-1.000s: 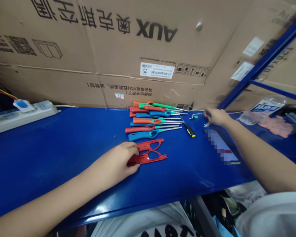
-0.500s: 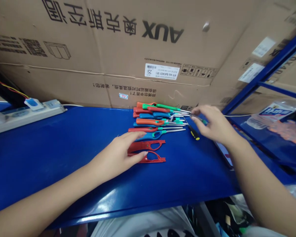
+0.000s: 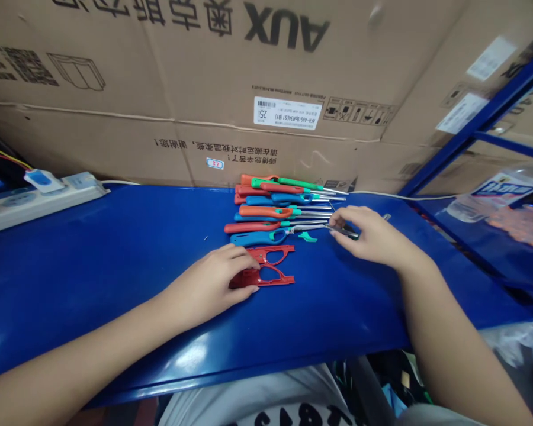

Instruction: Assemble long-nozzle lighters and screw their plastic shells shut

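Note:
My left hand [image 3: 211, 283] lies on the blue bench [image 3: 115, 254], its fingers and thumb closed on the handle end of two red plastic shell halves [image 3: 270, 266] that lie side by side. My right hand [image 3: 366, 236] is to the right, pinching a thin metal tube part [image 3: 343, 231] just above the bench. A small green trigger piece [image 3: 308, 237] lies loose to the left of that tube. Behind both hands sits a pile of long-nosed lighters [image 3: 270, 207] with red, blue, orange and green handles, tubes pointing right.
A large cardboard box [image 3: 249, 89] stands against the back of the bench. A white power strip [image 3: 39, 198] with a blue plug sits at the far left. A blue shelf frame [image 3: 471, 130] and a plastic bag of orange parts [image 3: 510, 219] are on the right.
My right hand came back from the far right with the thin metal part and lowered toward the bench near the lighters. My left hand stayed on the red shells.

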A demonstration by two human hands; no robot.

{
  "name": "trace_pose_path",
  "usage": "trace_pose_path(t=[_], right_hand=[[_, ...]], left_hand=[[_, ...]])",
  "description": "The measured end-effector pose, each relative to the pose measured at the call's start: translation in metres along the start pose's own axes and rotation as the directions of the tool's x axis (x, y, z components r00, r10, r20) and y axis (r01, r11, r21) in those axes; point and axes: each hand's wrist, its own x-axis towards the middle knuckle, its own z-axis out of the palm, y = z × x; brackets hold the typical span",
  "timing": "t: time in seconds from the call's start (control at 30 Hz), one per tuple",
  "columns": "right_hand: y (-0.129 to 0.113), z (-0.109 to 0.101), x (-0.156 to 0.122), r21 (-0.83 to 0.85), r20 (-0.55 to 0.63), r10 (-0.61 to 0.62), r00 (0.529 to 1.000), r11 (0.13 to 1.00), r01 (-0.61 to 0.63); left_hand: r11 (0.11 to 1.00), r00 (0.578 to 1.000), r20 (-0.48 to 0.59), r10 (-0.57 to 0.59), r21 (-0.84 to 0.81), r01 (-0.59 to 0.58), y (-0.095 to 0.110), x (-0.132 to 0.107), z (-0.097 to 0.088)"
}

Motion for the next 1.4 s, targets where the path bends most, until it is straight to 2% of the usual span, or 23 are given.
trace_pose_path(t=[0.13, 0.23, 0.37, 0.57, 0.7, 0.83, 0.97, 1.07, 1.17, 1.4], right_hand=[[-0.004, -0.003, -0.002, 0.113, -0.024, 0.010, 1.000, 0.994, -0.007], [-0.014, -0.002, -0.003, 0.255, -0.034, 0.038, 0.999, 0.967, -0.028], [-0.035, 0.007, -0.001, 0.415, -0.055, 0.039, 0.998, 0.910, -0.013], [-0.055, 0.027, 0.003, 0.470, -0.019, -0.044, 0.999, 0.881, 0.047], [-0.052, 0.032, 0.005, 0.471, 0.038, -0.116, 0.992, 0.878, 0.085], [-0.045, 0.032, 0.006, 0.532, 0.165, -0.209, 0.964, 0.842, 0.092], [-0.043, 0.027, 0.005, 0.590, 0.300, -0.234, 0.925, 0.807, 0.013], [-0.044, 0.024, 0.004, 0.616, 0.366, -0.214, 0.906, 0.785, -0.063], [-0.045, 0.023, 0.004, 0.607, 0.382, -0.211, 0.900, 0.792, -0.072], [-0.047, 0.029, 0.004, 0.559, 0.353, -0.247, 0.902, 0.829, 0.008]], left_hand=[[1.000, 1.000, -0.024, 0.018, -0.007, -0.018, 0.000, 0.000, -0.001], [0.999, 0.990, -0.143, -0.022, -0.039, 0.017, 0.003, 0.001, -0.001], [0.994, 0.948, -0.307, -0.086, -0.084, 0.063, 0.007, 0.001, 0.001], [0.986, 0.948, -0.310, -0.069, -0.164, 0.018, 0.008, -0.001, 0.010], [0.997, 0.940, -0.340, -0.014, -0.082, -0.015, 0.006, -0.003, 0.011], [0.995, 0.924, -0.371, 0.093, -0.004, -0.101, 0.006, -0.003, 0.006], [0.995, 0.926, -0.369, 0.080, -0.025, -0.096, 0.004, 0.000, 0.004], [0.995, 0.948, -0.308, 0.081, -0.026, -0.094, -0.001, 0.002, 0.004], [0.990, 0.958, -0.251, 0.137, 0.013, -0.138, -0.007, 0.004, 0.004], [0.972, 0.972, -0.131, 0.195, 0.159, -0.174, -0.008, 0.003, -0.002]])
